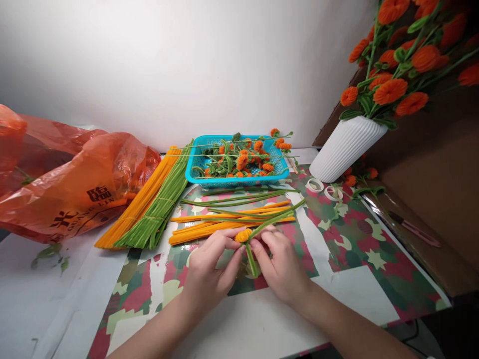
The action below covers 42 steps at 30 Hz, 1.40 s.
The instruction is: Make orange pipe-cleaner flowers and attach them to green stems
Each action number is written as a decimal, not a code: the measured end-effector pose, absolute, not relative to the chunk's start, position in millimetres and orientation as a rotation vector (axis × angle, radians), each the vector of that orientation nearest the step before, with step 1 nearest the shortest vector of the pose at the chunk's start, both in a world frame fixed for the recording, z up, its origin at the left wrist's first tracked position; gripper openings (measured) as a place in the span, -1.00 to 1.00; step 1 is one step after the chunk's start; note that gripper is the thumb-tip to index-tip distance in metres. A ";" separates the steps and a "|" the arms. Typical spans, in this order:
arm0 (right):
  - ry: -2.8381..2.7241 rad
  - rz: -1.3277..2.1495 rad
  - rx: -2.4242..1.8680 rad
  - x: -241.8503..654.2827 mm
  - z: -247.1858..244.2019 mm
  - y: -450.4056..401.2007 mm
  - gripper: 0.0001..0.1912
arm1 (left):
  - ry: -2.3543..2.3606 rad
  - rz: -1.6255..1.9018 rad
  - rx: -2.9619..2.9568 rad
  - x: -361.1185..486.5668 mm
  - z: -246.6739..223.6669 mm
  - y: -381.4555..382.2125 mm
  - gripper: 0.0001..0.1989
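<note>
Between my two hands is a small orange-yellow pipe-cleaner flower (244, 235). The fingers of my left hand (212, 262) pinch its left side. My right hand (279, 262) pinches a green pipe cleaner (277, 218) right beside the flower; one length slants up to the right and a green end hangs down below the bloom. Just beyond my fingers lie loose orange-yellow pipe cleaners (209, 232) and several green pipe cleaners (228, 200). My fingertips partly cover the spot where the green meets the flower.
A blue basket (189, 172) of orange flowers stands at the back. To its left lie orange-yellow (140, 199) and green bundles (159, 204), beside an orange plastic bag (75, 184). At right are a tilted white vase (346, 149), tape rolls (315, 185) and a pink-handled tool (415, 229).
</note>
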State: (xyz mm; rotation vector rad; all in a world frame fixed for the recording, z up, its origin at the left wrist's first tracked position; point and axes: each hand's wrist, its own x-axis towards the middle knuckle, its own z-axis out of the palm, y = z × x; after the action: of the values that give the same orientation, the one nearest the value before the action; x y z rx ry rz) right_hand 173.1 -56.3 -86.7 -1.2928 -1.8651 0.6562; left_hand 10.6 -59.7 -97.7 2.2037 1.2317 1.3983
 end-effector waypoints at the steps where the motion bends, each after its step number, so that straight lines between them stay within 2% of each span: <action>1: -1.851 0.680 -1.275 172.9 -86.3 -56.0 -0.77 | 1.239 1.382 2.186 10.7 -97.3 -60.0 -0.87; 9: -1.594 1.001 -1.347 164.8 -91.6 -61.8 -0.74 | 1.111 1.401 1.921 12.6 -105.0 -65.9 -0.82; 12: -1.587 1.027 -1.338 166.6 -91.3 -60.1 -0.73 | 1.152 1.352 1.768 14.7 -103.2 -63.9 -0.87; 15: -1.543 1.003 -1.305 171.9 -88.9 -55.3 -0.81 | 1.173 1.264 1.448 15.3 -96.3 -58.7 -0.92; 17: -1.403 1.112 -1.246 174.8 -88.6 -52.1 -0.88 | 1.135 1.195 1.254 14.0 -91.5 -55.0 -0.88; 20: -1.243 1.318 -1.095 175.8 -90.2 -49.5 -0.86 | 1.033 1.064 1.059 11.0 -87.4 -50.8 -0.82; 26: -1.419 1.035 -1.019 170.7 -88.1 -53.9 -0.93 | 0.951 1.043 0.650 11.1 -85.7 -46.7 -0.72; 29: -1.391 0.951 -1.033 168.0 -87.8 -57.5 -0.89 | 0.972 1.111 0.665 12.6 -86.2 -47.5 -0.76; 34: -1.378 0.967 -1.039 167.2 -90.0 -60.1 -0.89 | 0.997 1.141 0.894 12.1 -90.7 -51.8 -0.71; 42: -1.520 1.108 -1.030 175.7 -82.6 -54.0 -0.89 | 1.072 1.117 1.129 9.0 -87.8 -50.9 -0.82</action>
State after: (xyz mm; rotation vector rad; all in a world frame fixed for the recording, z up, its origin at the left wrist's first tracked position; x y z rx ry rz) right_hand 175.7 -54.0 -82.6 -1.0297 -1.5203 1.1084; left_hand 9.0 -50.9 -87.8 1.1291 1.0720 1.1168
